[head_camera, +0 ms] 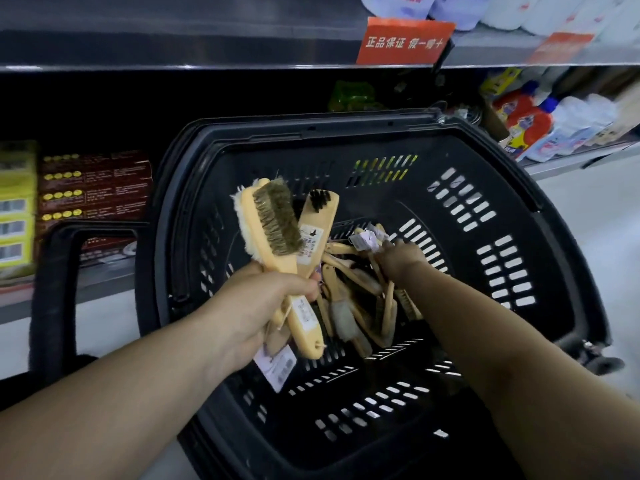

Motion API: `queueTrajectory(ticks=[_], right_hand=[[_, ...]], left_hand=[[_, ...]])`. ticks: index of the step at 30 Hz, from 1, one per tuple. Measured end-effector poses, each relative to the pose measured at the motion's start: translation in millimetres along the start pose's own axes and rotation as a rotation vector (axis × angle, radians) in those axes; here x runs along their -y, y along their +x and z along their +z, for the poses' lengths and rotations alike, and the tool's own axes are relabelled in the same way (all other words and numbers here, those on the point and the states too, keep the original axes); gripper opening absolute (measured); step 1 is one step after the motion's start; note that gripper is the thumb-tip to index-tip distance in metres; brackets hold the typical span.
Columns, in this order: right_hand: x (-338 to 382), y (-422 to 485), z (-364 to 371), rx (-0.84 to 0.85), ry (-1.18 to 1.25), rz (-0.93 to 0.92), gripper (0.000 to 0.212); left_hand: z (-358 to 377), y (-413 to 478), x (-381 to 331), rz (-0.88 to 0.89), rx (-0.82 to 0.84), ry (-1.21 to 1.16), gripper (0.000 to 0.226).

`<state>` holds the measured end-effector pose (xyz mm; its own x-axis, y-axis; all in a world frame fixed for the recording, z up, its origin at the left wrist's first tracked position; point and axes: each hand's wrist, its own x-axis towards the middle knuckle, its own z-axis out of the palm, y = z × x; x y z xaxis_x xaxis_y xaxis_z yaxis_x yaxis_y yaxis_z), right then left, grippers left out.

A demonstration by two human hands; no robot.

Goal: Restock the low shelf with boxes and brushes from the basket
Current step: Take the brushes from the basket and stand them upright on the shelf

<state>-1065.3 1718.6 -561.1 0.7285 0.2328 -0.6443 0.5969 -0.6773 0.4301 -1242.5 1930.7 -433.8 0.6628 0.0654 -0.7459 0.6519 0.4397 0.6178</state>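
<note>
brushes (363,299) lie piled in the basket (502,188); left hand (273,306) grips two more above it, right hand (401,259) is down in the pile, fingers curled round a tagged one.

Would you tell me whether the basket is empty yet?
Not empty: several wooden brushes lie in the basket, where the right hand reaches.
</note>
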Motion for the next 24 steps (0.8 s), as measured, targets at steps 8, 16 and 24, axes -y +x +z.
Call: queueTrajectory(ticks=[8, 16, 24], right_hand=[[-37, -30, -29, 0.177, 0.229, -0.045, 0.032], [-38, -136, -60, -0.258, 1.583, -0.179, 0.017], [16, -175, -78, 0.003, 2.0, -0.415, 0.015]], left_hand=[[1, 1, 2, 0.035, 0.019, 0.046, 0.045], [-1, -1, 1, 0.08, 0.006, -0.017, 0.025], [-2, -7, 3, 0.144, 0.057, -0.075, 0.015]])
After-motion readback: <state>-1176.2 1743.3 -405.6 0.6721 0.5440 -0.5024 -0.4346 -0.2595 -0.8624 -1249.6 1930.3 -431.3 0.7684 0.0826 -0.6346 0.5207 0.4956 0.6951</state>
